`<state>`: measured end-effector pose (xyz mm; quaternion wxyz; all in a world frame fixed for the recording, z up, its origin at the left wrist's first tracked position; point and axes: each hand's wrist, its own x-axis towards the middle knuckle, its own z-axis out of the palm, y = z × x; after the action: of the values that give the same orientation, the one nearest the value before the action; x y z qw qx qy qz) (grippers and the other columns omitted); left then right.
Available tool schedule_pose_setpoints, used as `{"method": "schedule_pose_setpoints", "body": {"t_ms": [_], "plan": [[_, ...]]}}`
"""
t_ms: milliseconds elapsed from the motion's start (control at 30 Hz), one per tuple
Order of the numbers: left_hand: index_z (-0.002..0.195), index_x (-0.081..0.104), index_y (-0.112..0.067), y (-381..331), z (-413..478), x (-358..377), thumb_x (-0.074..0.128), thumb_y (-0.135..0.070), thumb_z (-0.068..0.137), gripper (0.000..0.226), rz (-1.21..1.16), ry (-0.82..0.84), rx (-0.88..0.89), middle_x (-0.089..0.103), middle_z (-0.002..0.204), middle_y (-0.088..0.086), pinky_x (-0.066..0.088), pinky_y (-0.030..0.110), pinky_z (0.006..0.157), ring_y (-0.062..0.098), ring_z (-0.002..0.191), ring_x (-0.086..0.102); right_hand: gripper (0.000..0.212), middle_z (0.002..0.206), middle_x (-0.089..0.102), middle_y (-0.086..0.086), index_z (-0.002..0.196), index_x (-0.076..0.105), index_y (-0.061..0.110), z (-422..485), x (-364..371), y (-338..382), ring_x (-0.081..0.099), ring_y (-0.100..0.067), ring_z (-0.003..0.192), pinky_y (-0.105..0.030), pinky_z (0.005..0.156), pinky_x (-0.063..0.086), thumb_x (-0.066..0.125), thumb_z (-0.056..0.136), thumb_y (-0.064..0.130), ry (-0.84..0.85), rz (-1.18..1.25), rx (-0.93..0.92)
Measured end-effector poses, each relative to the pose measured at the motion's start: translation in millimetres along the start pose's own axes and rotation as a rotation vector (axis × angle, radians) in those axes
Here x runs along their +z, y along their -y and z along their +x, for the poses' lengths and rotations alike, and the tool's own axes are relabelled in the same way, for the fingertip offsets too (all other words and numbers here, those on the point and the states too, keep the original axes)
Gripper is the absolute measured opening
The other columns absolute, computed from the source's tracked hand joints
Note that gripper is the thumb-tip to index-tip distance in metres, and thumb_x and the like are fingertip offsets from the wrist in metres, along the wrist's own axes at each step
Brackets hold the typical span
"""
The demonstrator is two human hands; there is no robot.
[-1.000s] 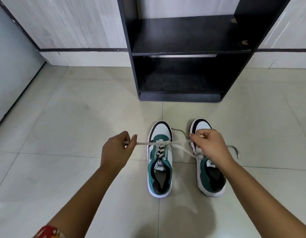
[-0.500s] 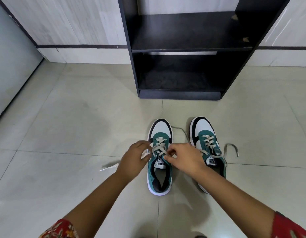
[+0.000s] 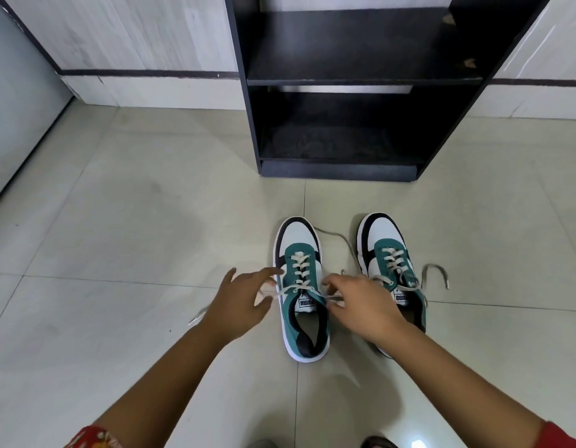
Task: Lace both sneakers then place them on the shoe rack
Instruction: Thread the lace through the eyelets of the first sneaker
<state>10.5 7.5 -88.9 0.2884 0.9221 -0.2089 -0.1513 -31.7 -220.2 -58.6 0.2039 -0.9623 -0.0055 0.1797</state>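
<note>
1. Two shelves on show in the black shoe rack (image 3: 361, 80) ahead of you, upper and lower, and both are bare boards with no shoe on either. The rack stands on the tiled floor (image 3: 118, 221) against the wall.
2. Down on the tiles, well short of the rack, sits your pair side by side, toes pointing at it: the left sneaker (image 3: 301, 286) and the right sneaker (image 3: 388, 263), green, white and black.
3. Your left hand (image 3: 239, 302) is just beside the left sneaker's outer edge, fingers spread and loosely curled, fingertips at the top eyelets. One lace end (image 3: 199, 315) trails out past it on the floor; whether you have it pinched, I cannot tell.
4. Your right hand (image 3: 361, 305) is tucked between the two shoes, fingers drawn in narrow over the other lace strand at the tongue of the left sneaker. It looks pinched, though the fingertips are curled under.
5. Over on the right sneaker, the laces (image 3: 437, 276) are threaded but untied, one loose end curling on the floor to its right, another running off toward the left sneaker's toe.
</note>
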Motion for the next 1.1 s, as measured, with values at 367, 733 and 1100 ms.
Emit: {"method": "schedule_pose_setpoints", "body": {"t_ms": [367, 733, 1100], "plan": [[0.086, 0.064, -0.018, -13.5, 3.4, 11.7, 0.054, -0.025, 0.084, 0.012, 0.091, -0.188, 0.066, 0.067, 0.088, -0.002, 0.046, 0.035, 0.084, 0.018, 0.074, 0.062, 0.012, 0.091, 0.073, 0.005, 0.092, 0.067, 0.022, 3.5, 8.7, 4.6, 0.066, -0.014, 0.084, -0.034, 0.075, 0.053, 0.058, 0.087, 0.028, -0.092, 0.220, 0.008], [0.091, 0.057, -0.018, -6.8, -1.7, 11.0, 0.027, -0.032, 0.096, 0.034, 0.335, -0.084, -0.038, 0.068, 0.080, -0.002, 0.018, 0.044, 0.116, 0.019, 0.073, 0.064, 0.012, 0.073, 0.065, 0.003, 0.080, 0.059, 0.018, 0.3, 18.1, -5.1, 0.067, -0.018, 0.075, -0.038, 0.081, 0.056, 0.055, 0.092, 0.018, -0.029, 0.521, 0.208], [0.082, 0.062, -0.016, -18.7, 3.9, -7.1, 0.040, -0.018, 0.097, 0.027, -0.360, 0.006, -0.221, 0.057, 0.082, 0.003, 0.038, 0.021, 0.087, 0.001, 0.068, 0.055, 0.022, 0.082, 0.063, 0.001, 0.078, 0.060, 0.021, 1.0, 4.0, -3.7, 0.057, -0.020, 0.086, -0.035, 0.077, 0.044, 0.046, 0.095, 0.028, 0.038, 0.339, 0.046]]}}
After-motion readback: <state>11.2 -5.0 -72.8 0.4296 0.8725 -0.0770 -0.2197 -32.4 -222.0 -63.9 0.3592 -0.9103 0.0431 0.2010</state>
